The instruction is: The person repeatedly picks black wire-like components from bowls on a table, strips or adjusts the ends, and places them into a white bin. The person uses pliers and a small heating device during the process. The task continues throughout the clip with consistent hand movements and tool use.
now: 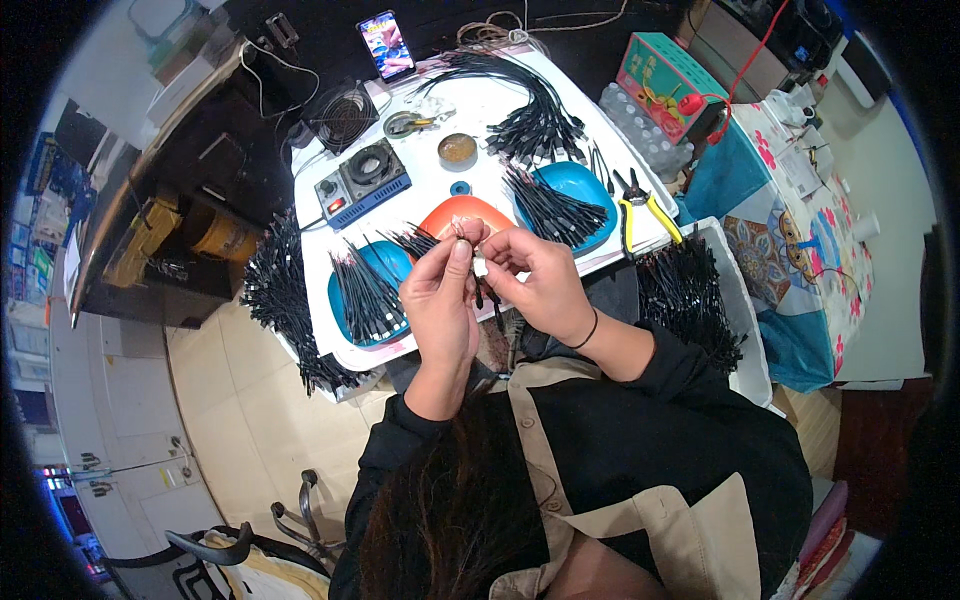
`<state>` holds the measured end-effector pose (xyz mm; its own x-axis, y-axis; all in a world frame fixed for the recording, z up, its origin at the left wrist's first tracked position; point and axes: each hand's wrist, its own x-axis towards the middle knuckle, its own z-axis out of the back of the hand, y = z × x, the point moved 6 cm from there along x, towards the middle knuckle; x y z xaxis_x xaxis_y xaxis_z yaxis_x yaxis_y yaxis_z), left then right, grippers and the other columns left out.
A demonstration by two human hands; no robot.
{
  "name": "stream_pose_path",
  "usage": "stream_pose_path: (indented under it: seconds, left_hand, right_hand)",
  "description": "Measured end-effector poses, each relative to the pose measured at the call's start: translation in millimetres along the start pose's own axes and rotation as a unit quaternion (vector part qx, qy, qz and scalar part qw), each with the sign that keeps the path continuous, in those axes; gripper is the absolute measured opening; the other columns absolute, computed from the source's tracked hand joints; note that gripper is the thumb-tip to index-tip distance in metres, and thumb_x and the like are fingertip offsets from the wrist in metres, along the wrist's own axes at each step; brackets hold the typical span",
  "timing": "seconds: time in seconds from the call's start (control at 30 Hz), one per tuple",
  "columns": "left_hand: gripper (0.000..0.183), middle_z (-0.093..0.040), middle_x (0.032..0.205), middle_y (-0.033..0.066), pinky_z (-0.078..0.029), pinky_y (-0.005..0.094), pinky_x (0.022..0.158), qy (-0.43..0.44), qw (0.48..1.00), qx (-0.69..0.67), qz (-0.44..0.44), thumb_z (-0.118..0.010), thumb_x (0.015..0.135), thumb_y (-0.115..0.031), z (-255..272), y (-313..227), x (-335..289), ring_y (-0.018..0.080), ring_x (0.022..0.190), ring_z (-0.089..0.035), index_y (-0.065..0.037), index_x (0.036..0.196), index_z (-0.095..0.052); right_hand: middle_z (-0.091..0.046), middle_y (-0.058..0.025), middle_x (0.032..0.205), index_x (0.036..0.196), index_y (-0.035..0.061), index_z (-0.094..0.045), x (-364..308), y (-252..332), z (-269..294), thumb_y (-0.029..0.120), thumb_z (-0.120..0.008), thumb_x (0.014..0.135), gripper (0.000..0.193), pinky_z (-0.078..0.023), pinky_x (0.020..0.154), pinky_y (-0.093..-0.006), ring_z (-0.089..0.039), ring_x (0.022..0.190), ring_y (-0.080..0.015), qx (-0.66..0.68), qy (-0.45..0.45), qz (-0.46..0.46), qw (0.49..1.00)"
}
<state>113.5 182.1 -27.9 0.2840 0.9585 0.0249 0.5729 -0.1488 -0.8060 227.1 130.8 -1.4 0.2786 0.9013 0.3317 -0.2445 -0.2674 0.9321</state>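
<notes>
In front of my chest, my left hand is closed in a pinch on the fine bare ends of a thin black cable. Close against it, my right hand also pinches at the cable; the exact spot between its fingertips is hidden. Behind both hands lies an orange tray with more black cables at its left side. A blue tray full of black cables with white tips stands to the left. Another blue tray on the right holds a similar bundle.
Yellow-handled pliers lie at the table's right. Farther back are a blue heating device, a tin of amber material, a small fan and an upright phone. Cable heaps fill a white bin and hang off the left edge.
</notes>
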Motion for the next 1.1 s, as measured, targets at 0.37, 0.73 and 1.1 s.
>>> stream_pose_path:
  seconds: [0.37, 0.73, 1.1]
  left_hand:
    - [0.018, -0.068, 0.103, 0.0113, -0.050, 0.0258, 0.082, 0.026, 0.997, 0.069, -0.010, -0.059, 0.093, -0.005, 2.7, -1.5, 0.4, 0.0137, 0.091, -0.063, 0.005, 0.106, -0.065]
    - [0.012, -0.066, 0.078, 0.0082, -0.041, 0.0184, 0.053, 0.079, 0.992, 0.087, 0.035, -0.057, 0.093, -0.005, 0.7, 2.1, -4.0, 0.0080, 0.060, -0.054, 0.004, 0.101, -0.062]
    - [0.014, -0.061, 0.071, 0.0055, -0.030, 0.0186, 0.049, 0.145, 0.968, -0.093, 0.182, -0.060, 0.092, -0.009, -1.3, 5.3, -12.9, 0.0056, 0.052, -0.040, 0.004, 0.094, -0.063]
  right_hand:
    - [-0.067, -0.0107, 0.079, 0.093, -0.0023, -0.060, 4.1, -3.5, 6.4, 0.001, -0.064, 0.083, 0.011, -0.053, 0.062, -0.0277, -0.068, 0.070, -0.0158, 0.008, 0.034, -0.021, 0.999]
    - [-0.067, -0.0050, 0.085, 0.096, -0.0026, -0.065, 24.3, -7.2, 14.7, 0.006, -0.065, 0.086, 0.013, -0.051, 0.064, -0.0229, -0.062, 0.071, -0.0065, 0.087, 0.089, -0.079, 0.989]
    - [-0.062, -0.0031, 0.092, 0.106, -0.0004, -0.058, 6.5, -23.1, -7.2, 0.008, -0.061, 0.091, 0.017, -0.053, 0.069, -0.0212, -0.062, 0.079, -0.0080, 0.443, 0.135, -0.226, 0.857]
